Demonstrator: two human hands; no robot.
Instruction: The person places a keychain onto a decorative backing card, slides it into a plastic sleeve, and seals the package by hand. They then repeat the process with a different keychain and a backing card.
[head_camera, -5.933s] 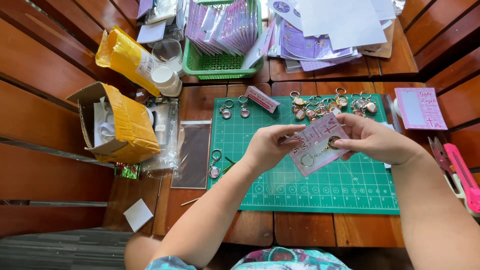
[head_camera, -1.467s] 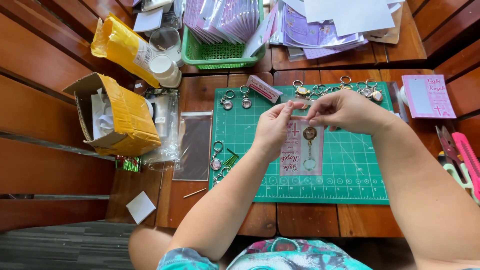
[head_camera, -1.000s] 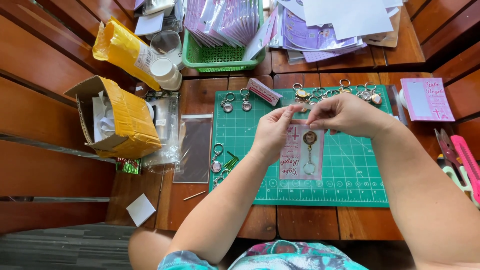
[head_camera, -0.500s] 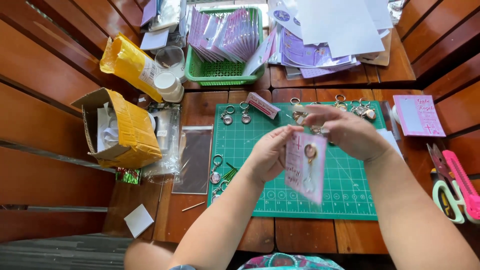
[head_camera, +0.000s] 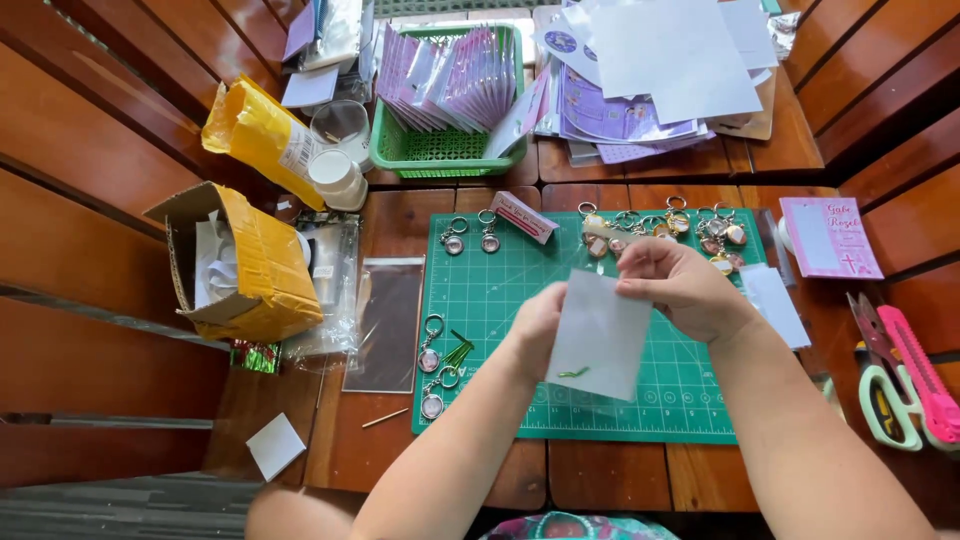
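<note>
Small white rectangular card (head_camera: 598, 335), long axis twelve-to-six: right hand (head_camera: 680, 290) pinches top edge at one o'clock, left hand (head_camera: 538, 325) grips its nine o'clock side.

Yellow mailer (head_camera: 258, 138) & open tan box (head_camera: 245, 265) far left of grip. Clear bag (head_camera: 385, 325) left, nearer. Pink-white packet (head_camera: 524, 217) just above-left. Pink card (head_camera: 830, 237) right.

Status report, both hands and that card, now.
Left hand and right hand both gripping the card, blank side up, raised over the green mat. Keyrings lie along the mat's far edge. Nothing between hands and mat.
</note>
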